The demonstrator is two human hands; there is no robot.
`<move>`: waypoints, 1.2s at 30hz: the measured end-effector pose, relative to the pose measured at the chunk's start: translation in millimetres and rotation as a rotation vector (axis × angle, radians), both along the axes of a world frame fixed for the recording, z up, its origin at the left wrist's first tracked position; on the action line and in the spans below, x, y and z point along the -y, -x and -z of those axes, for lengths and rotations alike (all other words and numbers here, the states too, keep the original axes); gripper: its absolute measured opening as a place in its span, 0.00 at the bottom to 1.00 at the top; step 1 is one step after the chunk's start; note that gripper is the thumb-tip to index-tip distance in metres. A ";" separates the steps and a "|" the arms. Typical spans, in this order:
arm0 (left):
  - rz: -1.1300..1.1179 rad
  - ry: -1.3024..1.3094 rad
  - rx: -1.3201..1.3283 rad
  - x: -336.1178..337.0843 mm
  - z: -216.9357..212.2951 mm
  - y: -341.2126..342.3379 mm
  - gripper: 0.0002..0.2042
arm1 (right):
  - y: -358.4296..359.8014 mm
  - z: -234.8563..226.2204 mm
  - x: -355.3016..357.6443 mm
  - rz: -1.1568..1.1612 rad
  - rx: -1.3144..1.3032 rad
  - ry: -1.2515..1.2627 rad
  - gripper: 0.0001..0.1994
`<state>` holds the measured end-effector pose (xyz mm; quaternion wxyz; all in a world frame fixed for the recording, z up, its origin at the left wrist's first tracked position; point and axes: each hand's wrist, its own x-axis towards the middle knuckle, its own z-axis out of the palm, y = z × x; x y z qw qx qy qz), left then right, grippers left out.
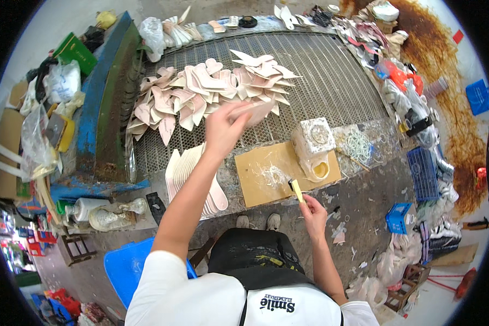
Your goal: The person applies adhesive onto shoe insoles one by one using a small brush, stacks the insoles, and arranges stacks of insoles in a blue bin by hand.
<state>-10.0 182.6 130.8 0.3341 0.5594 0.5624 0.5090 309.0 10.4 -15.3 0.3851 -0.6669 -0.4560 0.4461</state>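
My left hand [223,130] reaches over the worktable and is closed on a pale pink insole piece [259,112], held above the near edge of a heap of similar flat pieces [201,87]. Lower down on the right, my right hand [314,215] grips a small brush [297,190] by its yellow handle. The dark brush tip hovers by a brown board [255,185] smeared with whitish residue. On that board stands a crusted white glue pot [313,136], with yellowish glue showing in its low spout. Left of the board, a fanned row of insoles [180,169] lies at the table's near edge.
A perforated metal grate [337,70] spans the tabletop. Blue metal framing [103,98] borders it on the left. Pale tangled strands [356,145] lie right of the pot. A blue stool [127,269] stands at my left, and crates [422,174] and bags line the right.
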 end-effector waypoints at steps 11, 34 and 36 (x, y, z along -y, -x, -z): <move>0.014 0.097 0.102 135.7 112.1 -13.3 0.11 | 51.1 10.0 -20.3 -0.504 0.070 -0.015 0.08; -0.397 0.338 -0.001 325.7 135.8 -7.8 0.14 | 67.5 3.7 -76.0 -1.123 0.244 -0.252 0.14; -0.370 0.348 -0.003 323.2 127.7 1.5 0.14 | 57.6 -6.2 -67.8 -1.152 0.431 -0.305 0.17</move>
